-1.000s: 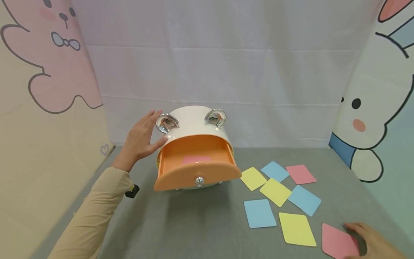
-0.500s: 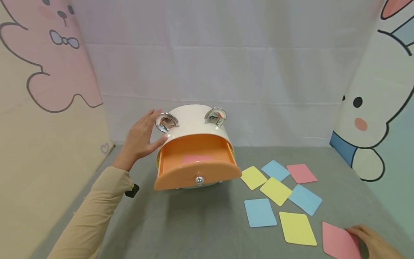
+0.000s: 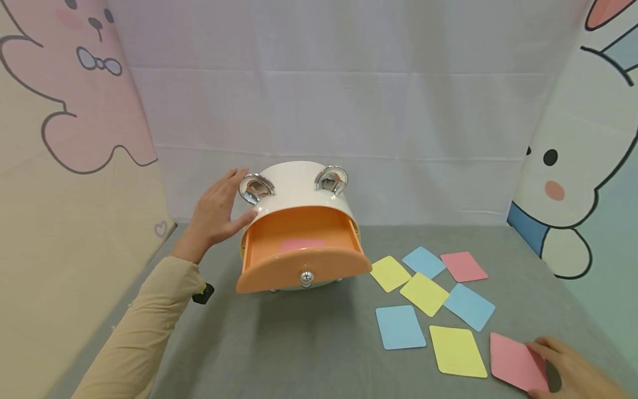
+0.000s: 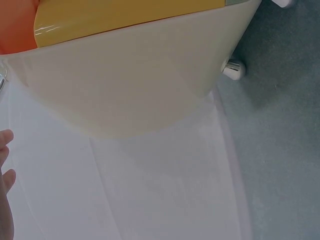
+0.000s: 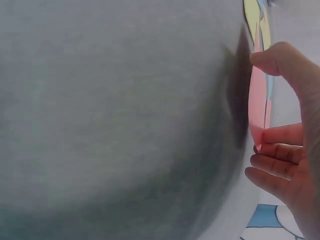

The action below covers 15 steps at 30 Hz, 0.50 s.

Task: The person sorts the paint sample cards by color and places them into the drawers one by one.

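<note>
A white bear-eared drawer box (image 3: 299, 185) stands mid-table, its orange drawer (image 3: 304, 270) pulled out and a pink card (image 3: 302, 244) lying inside. My left hand (image 3: 214, 216) is at the box's left side, thumb along the front edge and fingers extended beside the silver ear (image 3: 257, 189). At the lower right, my right hand (image 3: 573, 368) pinches a pink square card (image 3: 518, 363) by its edges. In the right wrist view that pink card (image 5: 257, 100) is seen edge-on between thumb and fingers, raised off the grey tabletop with a shadow beneath.
Several loose cards lie right of the box, among them a yellow card (image 3: 457, 351), a blue card (image 3: 400, 327) and another pink card (image 3: 464, 266). A white cloth backdrop (image 3: 399, 122) closes off the back, with cartoon-printed panels on both sides.
My right hand has closed on the pink card's edges and lifted it slightly, shifting it a little left and back. The left hand and the box have stayed put.
</note>
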Each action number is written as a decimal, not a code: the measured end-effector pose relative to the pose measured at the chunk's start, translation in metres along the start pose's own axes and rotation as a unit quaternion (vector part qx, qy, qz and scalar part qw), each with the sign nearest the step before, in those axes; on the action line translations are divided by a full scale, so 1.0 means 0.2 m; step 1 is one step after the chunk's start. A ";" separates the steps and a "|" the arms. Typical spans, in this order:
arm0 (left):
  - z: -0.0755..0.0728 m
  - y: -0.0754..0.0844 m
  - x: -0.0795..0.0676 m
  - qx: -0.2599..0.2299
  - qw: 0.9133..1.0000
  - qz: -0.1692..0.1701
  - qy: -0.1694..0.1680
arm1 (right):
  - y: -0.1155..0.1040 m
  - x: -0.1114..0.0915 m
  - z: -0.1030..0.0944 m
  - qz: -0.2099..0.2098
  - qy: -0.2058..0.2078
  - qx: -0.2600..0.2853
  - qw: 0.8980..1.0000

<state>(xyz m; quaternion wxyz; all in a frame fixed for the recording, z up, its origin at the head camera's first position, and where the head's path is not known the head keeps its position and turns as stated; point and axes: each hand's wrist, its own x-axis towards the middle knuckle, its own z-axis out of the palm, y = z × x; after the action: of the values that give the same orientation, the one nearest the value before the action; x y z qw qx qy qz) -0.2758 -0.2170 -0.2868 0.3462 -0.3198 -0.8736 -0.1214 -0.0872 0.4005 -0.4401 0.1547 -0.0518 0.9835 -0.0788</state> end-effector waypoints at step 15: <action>-0.01 0.00 0.01 0.003 1.000 0.001 -0.009 | -0.24 0.14 -0.41 -0.265 0.343 -0.069 0.899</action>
<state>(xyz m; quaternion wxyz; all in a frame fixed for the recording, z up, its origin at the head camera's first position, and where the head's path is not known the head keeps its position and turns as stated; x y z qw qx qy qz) -0.2756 -0.2174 -0.2833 0.3396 -0.3205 -0.8767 -0.1155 -0.1356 0.3617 -0.3627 -0.2223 -0.2906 0.9286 -0.0619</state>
